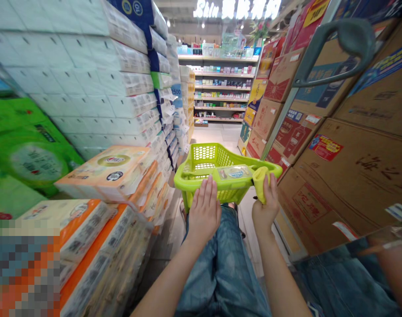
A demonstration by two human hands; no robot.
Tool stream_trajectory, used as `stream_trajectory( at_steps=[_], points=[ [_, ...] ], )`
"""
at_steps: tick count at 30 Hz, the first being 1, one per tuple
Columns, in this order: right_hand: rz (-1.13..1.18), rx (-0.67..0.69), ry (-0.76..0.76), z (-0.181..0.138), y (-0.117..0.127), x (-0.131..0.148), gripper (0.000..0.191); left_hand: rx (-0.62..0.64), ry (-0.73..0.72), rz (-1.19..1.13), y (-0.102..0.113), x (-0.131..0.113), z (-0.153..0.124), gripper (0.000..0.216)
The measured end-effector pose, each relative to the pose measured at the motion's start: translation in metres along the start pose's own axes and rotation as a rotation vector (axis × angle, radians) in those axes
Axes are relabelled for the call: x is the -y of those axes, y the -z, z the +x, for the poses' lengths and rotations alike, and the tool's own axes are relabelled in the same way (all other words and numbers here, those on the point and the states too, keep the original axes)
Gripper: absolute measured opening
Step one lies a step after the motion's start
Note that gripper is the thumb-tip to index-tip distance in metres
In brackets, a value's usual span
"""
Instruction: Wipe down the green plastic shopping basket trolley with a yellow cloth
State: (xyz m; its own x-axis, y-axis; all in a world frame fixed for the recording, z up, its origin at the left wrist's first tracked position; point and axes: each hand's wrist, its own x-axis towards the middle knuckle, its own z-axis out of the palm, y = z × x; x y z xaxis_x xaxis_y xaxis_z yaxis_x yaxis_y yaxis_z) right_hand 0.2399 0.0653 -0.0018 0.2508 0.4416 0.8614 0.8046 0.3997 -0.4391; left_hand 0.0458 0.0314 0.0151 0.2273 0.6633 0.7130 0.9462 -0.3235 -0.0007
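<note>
A lime-green plastic shopping basket (204, 152) with perforated walls is in front of my knees, in the middle of the head view. A folded-down handle with a clear label plate (234, 172) lies along its near rim. My left hand (206, 207) rests against the near rim, with its fingers stretched out flat and nothing held. At the basket's right corner, my right hand (267, 204) pinches a yellow cloth (260, 180) against the rim. Part of the cloth is hidden behind the fingers.
Stacked tissue packs (128, 83) rise on the left, with orange packs (118, 169) lower down. Cardboard cartons (362, 167) line the right, below a grey handle-shaped piece (340, 53). A tiled aisle (209, 134) leads to product shelves (221, 88). Denim and a forearm show lower right.
</note>
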Motion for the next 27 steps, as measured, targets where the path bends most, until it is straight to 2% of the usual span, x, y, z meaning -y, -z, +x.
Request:
stream_trajectory(
  at_steps=[2,4,8,10,12,15,19,21,24,27],
  points=[
    [0.024,-0.013,-0.072,0.000,-0.002,0.007,0.086,-0.006,0.002,0.005,0.000,-0.001,0.000,0.068],
    [0.038,0.015,-0.066,-0.005,-0.008,0.026,0.086,-0.008,0.004,0.008,-0.001,-0.001,0.000,0.068],
    [0.020,0.132,0.109,-0.020,-0.023,0.069,0.076,-0.008,0.008,0.013,-0.001,0.000,0.000,0.063],
    [0.000,0.161,0.192,-0.024,-0.026,0.076,0.071,-0.003,0.009,0.013,-0.001,0.001,0.000,0.060],
    [-0.020,0.161,0.247,-0.022,-0.024,0.071,0.069,0.002,0.004,0.013,-0.001,0.001,-0.001,0.058],
    [-0.041,0.142,0.252,-0.014,-0.014,0.045,0.072,0.001,-0.005,0.012,-0.001,0.001,-0.001,0.062],
    [-0.020,0.060,0.086,0.000,0.000,0.008,0.083,-0.006,-0.005,0.003,-0.001,0.000,0.000,0.067],
    [0.002,0.020,0.003,0.003,0.002,0.001,0.088,-0.010,-0.005,0.004,-0.001,0.000,0.000,0.067],
    [0.011,0.017,-0.039,-0.001,-0.002,0.016,0.088,-0.005,-0.007,0.008,0.000,0.000,0.000,0.067],
    [0.021,0.092,0.056,-0.013,-0.014,0.050,0.082,-0.003,-0.005,0.009,0.000,0.001,-0.001,0.065]
  ],
)
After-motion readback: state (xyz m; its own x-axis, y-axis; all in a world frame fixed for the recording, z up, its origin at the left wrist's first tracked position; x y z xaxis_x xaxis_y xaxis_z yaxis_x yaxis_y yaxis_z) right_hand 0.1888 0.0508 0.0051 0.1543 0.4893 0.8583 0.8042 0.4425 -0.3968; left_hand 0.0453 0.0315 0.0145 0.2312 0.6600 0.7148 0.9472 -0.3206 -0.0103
